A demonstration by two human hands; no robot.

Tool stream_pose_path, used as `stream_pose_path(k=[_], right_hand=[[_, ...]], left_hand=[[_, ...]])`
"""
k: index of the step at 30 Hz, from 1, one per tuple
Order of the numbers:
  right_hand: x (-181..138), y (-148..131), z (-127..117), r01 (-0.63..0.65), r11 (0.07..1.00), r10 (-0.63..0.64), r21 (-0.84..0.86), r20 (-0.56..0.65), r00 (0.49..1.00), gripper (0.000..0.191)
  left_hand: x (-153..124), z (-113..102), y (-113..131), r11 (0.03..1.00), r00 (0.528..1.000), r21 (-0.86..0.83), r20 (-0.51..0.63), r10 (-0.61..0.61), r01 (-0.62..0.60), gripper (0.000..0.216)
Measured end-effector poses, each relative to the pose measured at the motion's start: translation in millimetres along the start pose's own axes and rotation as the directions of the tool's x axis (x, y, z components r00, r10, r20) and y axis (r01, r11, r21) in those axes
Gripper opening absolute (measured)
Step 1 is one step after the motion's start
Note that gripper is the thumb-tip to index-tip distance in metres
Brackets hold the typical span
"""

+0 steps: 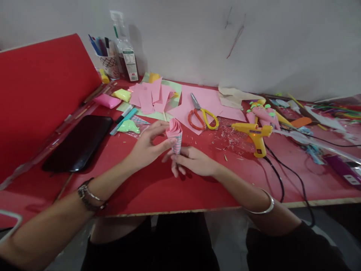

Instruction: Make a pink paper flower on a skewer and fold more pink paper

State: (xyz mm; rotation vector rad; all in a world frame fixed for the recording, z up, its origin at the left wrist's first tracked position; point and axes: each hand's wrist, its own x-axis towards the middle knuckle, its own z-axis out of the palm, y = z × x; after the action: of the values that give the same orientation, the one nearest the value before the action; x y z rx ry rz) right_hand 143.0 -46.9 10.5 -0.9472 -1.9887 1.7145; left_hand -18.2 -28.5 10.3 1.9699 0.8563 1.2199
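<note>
A small paper cone point(175, 137), pink rolled paper inside a checked wrapper, stands upright above the red table point(158, 192). My left hand point(148, 145) pinches its side with thumb and fingers. My right hand point(193, 160) holds its lower tip from below, fingers curled. A watch sits on my left wrist and a bangle on my right.
Scissors point(202, 116) lie on pink paper just behind the cone. A yellow glue gun point(255, 133) with a black cord stands to the right. A dark phone point(80, 142) lies left, with pink paper pieces point(150, 96), a pen cup point(108, 62) and a bottle point(126, 52) behind.
</note>
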Motion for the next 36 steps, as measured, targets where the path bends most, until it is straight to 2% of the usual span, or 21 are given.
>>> stream_pose_path(k=[5, 11, 16, 21, 24, 29, 33, 36], right_hand=[[-1.4, -3.0, -1.8, -0.035, 0.994, 0.028, 0.106, 0.071, 0.997, 0.030], [-1.7, -6.5, -2.9, -0.041, 0.981, 0.036, 0.190, 0.026, 0.999, 0.031], [-1.0, -4.0, -3.0, -0.095, 0.976, 0.093, 0.195, 0.017, 0.995, 0.036], [0.4, 1.3, -2.8, -0.060, 0.992, 0.069, 0.114, -0.083, 0.994, 0.036], [0.2, 2.0, -2.0, -0.040, 0.996, 0.050, 0.083, -0.125, 0.991, 0.027], [-0.3, 0.6, -1.2, -0.091, 0.985, 0.107, 0.146, -0.104, 0.989, 0.023], [1.0, 0.1, -2.4, -0.095, 0.981, 0.116, 0.168, -0.121, 0.986, 0.026], [2.1, 0.3, -3.6, -0.070, 0.985, 0.091, 0.160, -0.125, 0.988, 0.031]], left_hand=[[1.2, -0.6, -1.5, 0.997, 0.998, -0.047, 0.036, -0.057, 0.058, 0.020], [0.8, 1.5, -4.7, 0.983, 0.977, -0.018, 0.116, -0.182, 0.185, 0.019], [1.1, 1.0, 1.4, 0.980, 0.966, -0.085, 0.204, -0.160, 0.180, 0.015], [-0.7, 1.9, 4.9, 0.959, 0.919, -0.168, 0.363, -0.157, 0.230, 0.017], [-1.8, 2.9, 2.7, 0.940, 0.926, -0.227, 0.337, -0.171, 0.256, 0.021], [-2.0, 4.6, 0.3, 0.923, 0.936, -0.247, 0.267, -0.229, 0.296, 0.023], [-1.1, 4.9, -1.4, 0.912, 0.945, -0.248, 0.120, -0.306, 0.326, 0.021], [-0.3, 4.3, -3.1, 0.899, 0.937, -0.263, 0.089, -0.337, 0.349, 0.020]])
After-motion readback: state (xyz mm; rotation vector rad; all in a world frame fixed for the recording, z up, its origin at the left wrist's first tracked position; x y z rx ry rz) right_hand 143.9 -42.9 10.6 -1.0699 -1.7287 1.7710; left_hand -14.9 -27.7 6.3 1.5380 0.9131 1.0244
